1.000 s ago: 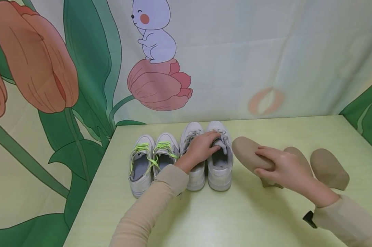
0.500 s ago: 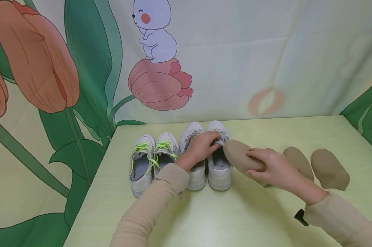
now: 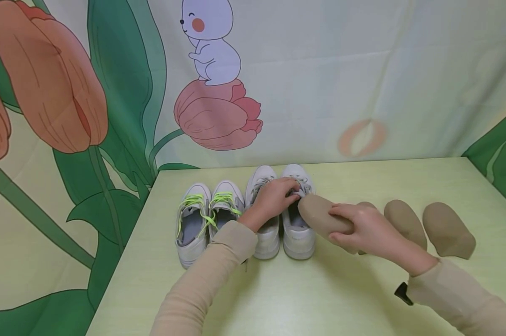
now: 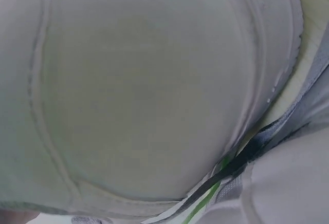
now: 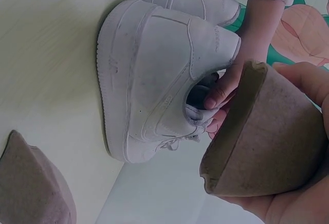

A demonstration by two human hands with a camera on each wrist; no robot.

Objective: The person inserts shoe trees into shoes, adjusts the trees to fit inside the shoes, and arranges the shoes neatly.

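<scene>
My right hand [image 3: 368,228] grips a brown moulded-pulp shoe insert [image 3: 320,215], thumb on one side and fingers on the other. The insert's rounded toe is at the opening of the rightmost white sneaker [image 3: 299,245]. In the right wrist view, the insert [image 5: 272,136] shows its cut, hollow end, beside that sneaker [image 5: 154,75]. My left hand [image 3: 273,200] pinches the sneaker's tongue near the laces, its thumb [image 5: 222,90] at the opening. Another white sneaker [image 3: 267,245] stands partly hidden under my left hand. A pale shoe surface [image 4: 139,90] fills the left wrist view.
Left of these stand two smaller white sneakers [image 3: 190,252] with neon-yellow laces. More brown inserts [image 3: 447,229] lie on the right side of the pale yellow table [image 3: 303,298], one partly hidden behind my right hand. A printed curtain [image 3: 303,93] hangs along the back edge.
My right hand has moved left and slightly down with the insert, bringing its toe from beside the sneaker to over the opening. My left hand has stayed at the tongue.
</scene>
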